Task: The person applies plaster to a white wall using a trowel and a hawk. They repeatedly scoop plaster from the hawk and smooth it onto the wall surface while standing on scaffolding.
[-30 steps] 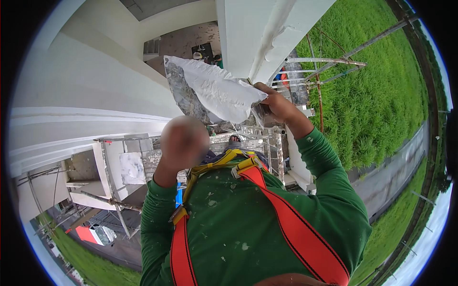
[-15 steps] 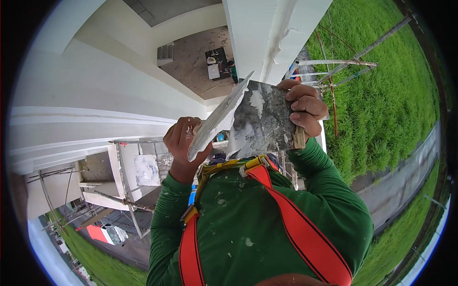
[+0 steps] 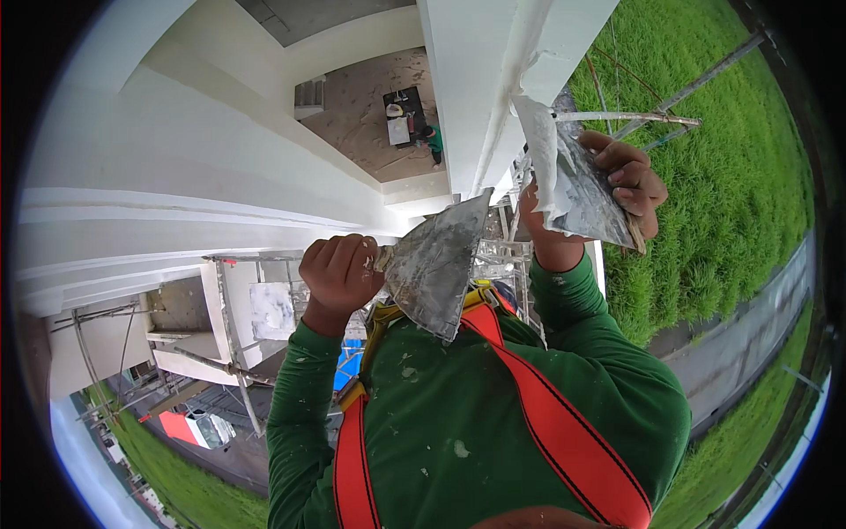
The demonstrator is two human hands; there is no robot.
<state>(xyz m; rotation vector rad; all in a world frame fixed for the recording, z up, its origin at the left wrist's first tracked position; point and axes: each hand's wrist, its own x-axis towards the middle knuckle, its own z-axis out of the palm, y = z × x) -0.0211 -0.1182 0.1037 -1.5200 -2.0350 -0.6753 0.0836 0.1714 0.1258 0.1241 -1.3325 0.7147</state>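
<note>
My left hand (image 3: 339,271) is closed round the handle of a triangular putty knife (image 3: 439,264). The grey, smeared face of its wide blade shows in front of my chest. In my right hand (image 3: 633,181) I grip a square metal putty plate (image 3: 592,204) by its wooden edge, fingers curled over it. Thick white putty (image 3: 542,145) lies along the plate's left side. That side overlaps the white column (image 3: 480,62) in view; whether they touch I cannot tell. A rough putty line (image 3: 507,115) runs down the column.
Scaffold poles (image 3: 634,115) stand at the right, before tall grass (image 3: 705,203). White walls (image 3: 176,167) and ledges fill the left. Far below, a person in green (image 3: 433,141) is beside a dark board (image 3: 405,104). More scaffolding (image 3: 231,326) and a red-and-white vehicle (image 3: 198,429) show lower left.
My right hand has moved right with the plate, which tilted toward the column. The knife in my left hand has turned, showing its grey face; thick putty now shows on the plate's side.
</note>
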